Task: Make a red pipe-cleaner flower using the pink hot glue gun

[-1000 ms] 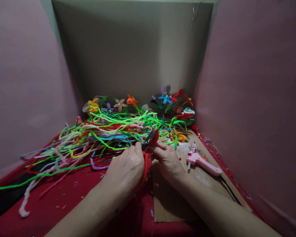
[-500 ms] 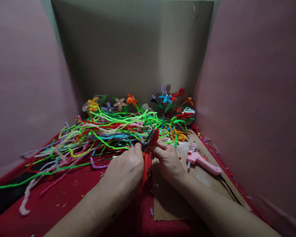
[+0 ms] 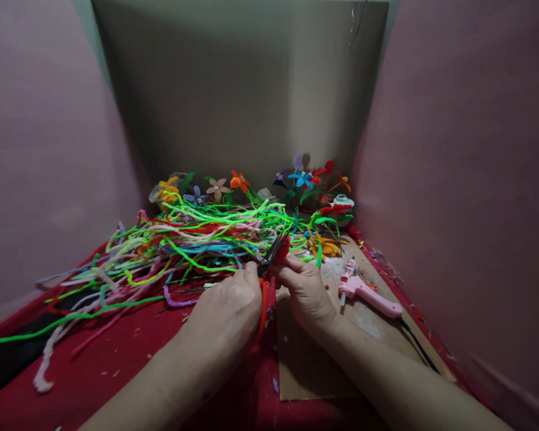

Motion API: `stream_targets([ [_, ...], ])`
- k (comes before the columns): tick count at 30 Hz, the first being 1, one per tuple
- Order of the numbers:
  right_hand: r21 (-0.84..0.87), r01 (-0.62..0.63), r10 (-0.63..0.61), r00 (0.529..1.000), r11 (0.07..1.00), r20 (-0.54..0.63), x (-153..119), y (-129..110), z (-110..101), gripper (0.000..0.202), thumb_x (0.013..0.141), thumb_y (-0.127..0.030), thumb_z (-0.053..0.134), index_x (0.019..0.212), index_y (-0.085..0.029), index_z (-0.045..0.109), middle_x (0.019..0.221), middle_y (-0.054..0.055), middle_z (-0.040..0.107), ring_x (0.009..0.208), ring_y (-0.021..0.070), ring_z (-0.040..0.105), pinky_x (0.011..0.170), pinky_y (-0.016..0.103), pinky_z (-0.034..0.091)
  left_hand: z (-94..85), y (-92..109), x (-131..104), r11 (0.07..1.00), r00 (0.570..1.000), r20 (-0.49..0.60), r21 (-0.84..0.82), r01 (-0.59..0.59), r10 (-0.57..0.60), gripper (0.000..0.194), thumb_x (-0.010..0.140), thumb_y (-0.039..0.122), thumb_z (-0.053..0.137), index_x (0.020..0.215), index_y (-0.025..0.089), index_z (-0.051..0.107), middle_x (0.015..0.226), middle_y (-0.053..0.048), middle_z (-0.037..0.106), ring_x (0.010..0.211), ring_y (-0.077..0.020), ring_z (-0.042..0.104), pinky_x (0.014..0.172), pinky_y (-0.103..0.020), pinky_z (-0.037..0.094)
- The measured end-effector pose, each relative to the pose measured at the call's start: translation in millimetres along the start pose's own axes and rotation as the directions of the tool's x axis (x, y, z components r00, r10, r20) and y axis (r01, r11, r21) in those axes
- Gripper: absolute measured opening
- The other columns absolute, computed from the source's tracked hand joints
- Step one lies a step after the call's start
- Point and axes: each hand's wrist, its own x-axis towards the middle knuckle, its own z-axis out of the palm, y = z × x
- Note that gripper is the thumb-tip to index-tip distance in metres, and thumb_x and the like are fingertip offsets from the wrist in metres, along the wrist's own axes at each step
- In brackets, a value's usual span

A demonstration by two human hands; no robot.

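My left hand [image 3: 233, 302] is closed around the red handles of a pair of scissors [image 3: 269, 258], whose dark blades point up and away to the right. Pinched in the fingers of my right hand [image 3: 308, 293] is a small fuzzy red pipe cleaner piece [image 3: 284, 249], lying right against the blades. Whether the blades bite into it is hard to make out. Both hands nearly meet over the left edge of the board, and my right fingers partly cover the red piece.
A heap of colourful pipe cleaners [image 3: 215, 233] spreads behind and left. Finished pipe cleaner flowers [image 3: 302, 178] stand along the back wall. A pink glue gun [image 3: 371, 296] with a black cord lies on the brown board [image 3: 314, 377]. Red cloth [image 3: 135, 371] covers the table between pink side walls.
The scissor blades look slightly closer together beside the red piece. Both hands stay almost in the same place, and the surroundings are unchanged.
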Motion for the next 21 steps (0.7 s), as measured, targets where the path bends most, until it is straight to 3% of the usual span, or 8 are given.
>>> stream_targets([
  [8, 0.06, -0.066, 0.068, 0.997, 0.996, -0.03, 0, 1, 1, 0.013, 0.071, -0.022, 0.064, 0.081, -0.019, 0.072, 0.073, 0.0, 0.061, 0.063, 0.0107, 0.045, 0.059, 0.023, 0.035, 6.7, -6, -1, 0.999, 1.0, -0.011, 0.038, 0.007, -0.007, 0.037, 0.084, 0.008, 0.031, 0.119, 0.008, 0.044, 0.09, -0.016, 0.065, 0.071, -0.0216, 0.068, 0.062, -0.029, 0.051],
  [14, 0.29, -0.215, 0.246, 0.967, 0.933, -0.073, 2, -6, 4, 0.008, 0.061, -0.022, 0.071, 0.068, -0.018, 0.069, 0.063, -0.002, 0.062, 0.054, 0.0084, 0.049, 0.052, 0.021, 0.036, 2.6, -23, 4, 0.987, 0.993, -0.037, 0.115, 0.116, -0.113, 0.051, 0.079, 0.003, 0.03, 0.13, 0.003, 0.036, 0.106, -0.021, 0.062, 0.081, -0.0272, 0.067, 0.069, -0.037, 0.052],
  [17, 0.362, -0.25, 0.29, 0.955, 0.898, -0.06, 3, -10, 5, 0.01, 0.058, -0.023, 0.074, 0.063, -0.017, 0.067, 0.059, -0.003, 0.061, 0.052, 0.0084, 0.051, 0.049, 0.02, 0.038, 2.0, -26, 4, 0.983, 0.992, -0.047, 0.139, 0.121, -0.115, 0.054, 0.08, 0.003, 0.028, 0.133, 0.003, 0.034, 0.115, -0.023, 0.059, 0.091, -0.0282, 0.065, 0.073, -0.038, 0.052],
  [21, 0.387, -0.266, 0.314, 0.947, 0.883, -0.065, 3, -12, 6, 0.012, 0.055, -0.022, 0.074, 0.062, -0.016, 0.066, 0.057, -0.003, 0.061, 0.051, 0.008, 0.051, 0.05, 0.02, 0.04, 6.6, -24, 0, 0.988, 0.995, 0.02, 0.122, 0.098, -0.102, 0.056, 0.079, 0.003, 0.028, 0.134, 0.002, 0.033, 0.119, -0.023, 0.057, 0.102, -0.0279, 0.06, 0.078, -0.038, 0.052],
])
